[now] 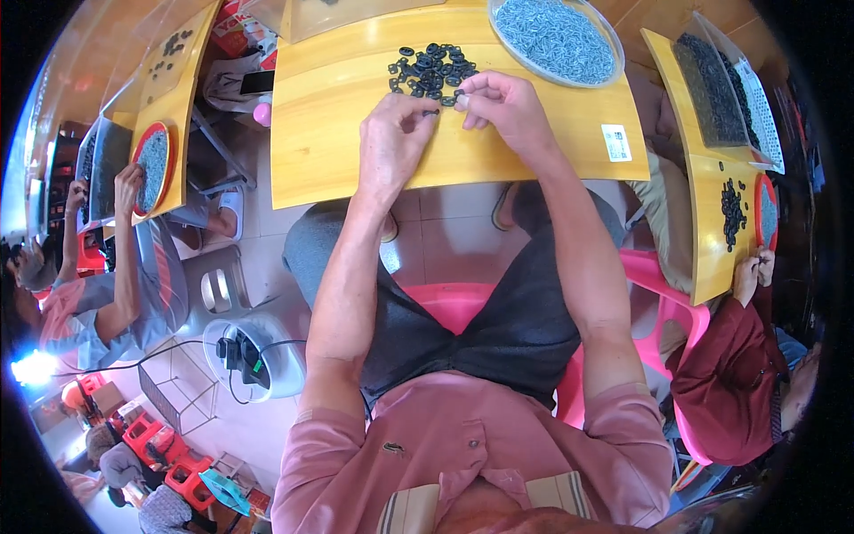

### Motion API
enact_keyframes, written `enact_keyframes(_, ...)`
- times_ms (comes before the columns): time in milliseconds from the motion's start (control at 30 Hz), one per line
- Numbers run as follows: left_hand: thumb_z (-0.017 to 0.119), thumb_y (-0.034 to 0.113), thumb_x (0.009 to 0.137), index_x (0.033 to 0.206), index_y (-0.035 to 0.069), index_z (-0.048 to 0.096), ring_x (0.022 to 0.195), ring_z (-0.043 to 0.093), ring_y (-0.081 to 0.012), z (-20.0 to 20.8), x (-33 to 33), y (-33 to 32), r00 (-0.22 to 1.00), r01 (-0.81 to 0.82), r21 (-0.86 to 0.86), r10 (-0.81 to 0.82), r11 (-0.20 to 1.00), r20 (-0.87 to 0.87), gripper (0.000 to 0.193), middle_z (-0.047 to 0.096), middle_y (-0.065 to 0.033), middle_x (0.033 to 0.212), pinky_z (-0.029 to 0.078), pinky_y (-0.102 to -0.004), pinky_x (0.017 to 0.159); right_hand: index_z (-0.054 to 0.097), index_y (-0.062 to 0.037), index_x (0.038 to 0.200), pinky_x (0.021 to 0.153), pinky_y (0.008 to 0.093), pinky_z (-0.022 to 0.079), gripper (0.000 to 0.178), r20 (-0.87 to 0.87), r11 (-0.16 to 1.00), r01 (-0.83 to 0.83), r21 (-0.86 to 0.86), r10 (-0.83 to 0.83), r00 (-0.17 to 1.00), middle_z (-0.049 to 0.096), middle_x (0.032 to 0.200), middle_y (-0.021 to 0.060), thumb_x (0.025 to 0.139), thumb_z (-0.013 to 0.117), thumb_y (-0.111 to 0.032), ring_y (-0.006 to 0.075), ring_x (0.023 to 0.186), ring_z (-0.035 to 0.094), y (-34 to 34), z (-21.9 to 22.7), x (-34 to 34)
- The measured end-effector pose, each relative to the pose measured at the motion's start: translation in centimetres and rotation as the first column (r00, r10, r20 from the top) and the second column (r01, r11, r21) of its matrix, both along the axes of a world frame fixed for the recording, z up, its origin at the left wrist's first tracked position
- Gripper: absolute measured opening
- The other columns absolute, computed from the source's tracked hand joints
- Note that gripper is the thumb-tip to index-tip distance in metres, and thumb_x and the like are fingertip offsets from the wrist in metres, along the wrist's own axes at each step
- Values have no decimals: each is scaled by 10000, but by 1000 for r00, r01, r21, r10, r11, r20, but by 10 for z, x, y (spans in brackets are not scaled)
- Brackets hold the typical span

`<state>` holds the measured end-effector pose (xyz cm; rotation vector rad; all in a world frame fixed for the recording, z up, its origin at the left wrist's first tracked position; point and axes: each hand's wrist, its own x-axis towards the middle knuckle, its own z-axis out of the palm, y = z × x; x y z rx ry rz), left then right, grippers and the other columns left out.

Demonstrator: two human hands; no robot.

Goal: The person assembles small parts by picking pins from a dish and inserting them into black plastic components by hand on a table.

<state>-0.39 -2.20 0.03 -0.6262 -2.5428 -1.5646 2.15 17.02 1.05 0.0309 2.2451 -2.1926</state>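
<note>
A loose pile of small black oval parts with holes lies on the yellow wooden table, just beyond my hands. My left hand is closed in a pinch, with a small black part at its fingertips. Close beside it, at the near edge of the pile, my right hand is pinched too; what sits between its fingertips is too small to make out. Beyond my right hand stands a round clear tub full of small bluish-silver metal pieces, which look like screws or pins.
My table bears a white label near its right edge. People work at yellow tables on both sides, with black parts and red-rimmed trays. A white bucket with black plugs and cables stands left of my legs.
</note>
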Motion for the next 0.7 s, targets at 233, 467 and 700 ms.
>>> enact_keyframes(233,671,12,886,1020,-35,701,720,644,-97,-10,0,3,961,-6,201,-50,980,272,145,668,-65,913,525,-242,666,648,11,1011,645,243,489,180,17,998,7,-60,-6,1000,702,851,79,896,629,-126,117,694,638,0,0,0)
enact_keyframes(467,668,-5,865,978,-60,701,826,697,-150,1,1,5,930,-29,404,-124,914,347,130,693,-108,924,546,-248,752,629,9,1020,651,244,504,163,12,999,-5,-39,5,1000,707,850,104,901,619,-101,134,689,662,0,7,4)
enact_keyframes(700,680,-6,874,1052,-44,673,805,683,-138,7,2,2,798,-205,607,-228,767,558,183,696,-104,916,542,-243,748,609,15,1025,662,247,513,129,-96,997,23,-79,-30,995,716,877,114,915,603,-52,147,752,695,-4,7,4)
